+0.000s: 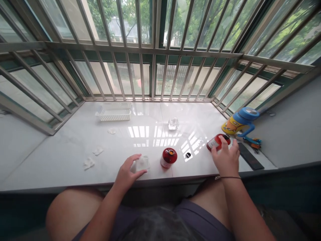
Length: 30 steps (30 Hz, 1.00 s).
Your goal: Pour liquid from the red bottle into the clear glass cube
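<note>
The left hand (pixel 128 170) is gripping a clear square container (pixel 143 163). An uncapped, red, round bottle (pixel 168 158) is standing rightward, near a small black cap (pixel 188 155). The right hand (pixel 227 160) is touching a black-topped red bottle (pixel 213 144); whether it's gripping, I cannot tell.

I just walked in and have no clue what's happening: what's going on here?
Someone sits at a white ledge. The left hand has thumb and finger around a small clear container. The right hand is at a dark-topped red bottle; how firmly it grips is unclear. Between the hands, an open red bottle stands upright, with a small black cap lying beside it.
</note>
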Available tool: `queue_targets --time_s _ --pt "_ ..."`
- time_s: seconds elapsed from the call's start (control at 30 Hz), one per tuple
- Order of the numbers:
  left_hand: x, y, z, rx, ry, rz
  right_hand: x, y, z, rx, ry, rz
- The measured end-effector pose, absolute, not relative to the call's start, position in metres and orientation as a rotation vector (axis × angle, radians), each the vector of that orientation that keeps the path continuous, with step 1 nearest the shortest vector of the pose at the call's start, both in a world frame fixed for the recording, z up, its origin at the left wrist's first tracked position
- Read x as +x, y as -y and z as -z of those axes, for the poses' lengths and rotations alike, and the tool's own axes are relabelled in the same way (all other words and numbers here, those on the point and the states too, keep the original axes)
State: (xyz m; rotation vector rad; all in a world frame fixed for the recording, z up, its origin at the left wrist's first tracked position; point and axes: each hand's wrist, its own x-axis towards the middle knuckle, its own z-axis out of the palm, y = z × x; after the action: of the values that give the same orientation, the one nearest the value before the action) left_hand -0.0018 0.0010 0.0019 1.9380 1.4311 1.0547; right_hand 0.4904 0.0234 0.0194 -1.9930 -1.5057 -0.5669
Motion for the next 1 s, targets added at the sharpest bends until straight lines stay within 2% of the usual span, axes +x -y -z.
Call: queue_targets --time_s 0.13,0.5,0.77,0.87,1.0 --pt "-0.001 0.000 -0.003 1.937 -1.440 -1.051 0.513 -0.039 -0.011 -2.104 1.496 0.272" --pt "-0.001 0.000 0.001 1.935 -1.432 -1.076 0.485 -0.129 -0.018 -1.962 1.541 -0.131" --pt "0.001 0.002 -0.001 1.914 -1.433 -1.094 0.463 -0.174 -0.021 -1.881 1.644 -0.211" --pt "0.002 0.003 -0.002 1.909 -1.436 -1.083 0.458 -0.165 -0.025 -1.881 1.678 -0.205" --pt "0.003 0.004 -0.005 1.902 -1.444 -1.075 0.453 -0.130 -0.023 -1.790 1.731 -0.023"
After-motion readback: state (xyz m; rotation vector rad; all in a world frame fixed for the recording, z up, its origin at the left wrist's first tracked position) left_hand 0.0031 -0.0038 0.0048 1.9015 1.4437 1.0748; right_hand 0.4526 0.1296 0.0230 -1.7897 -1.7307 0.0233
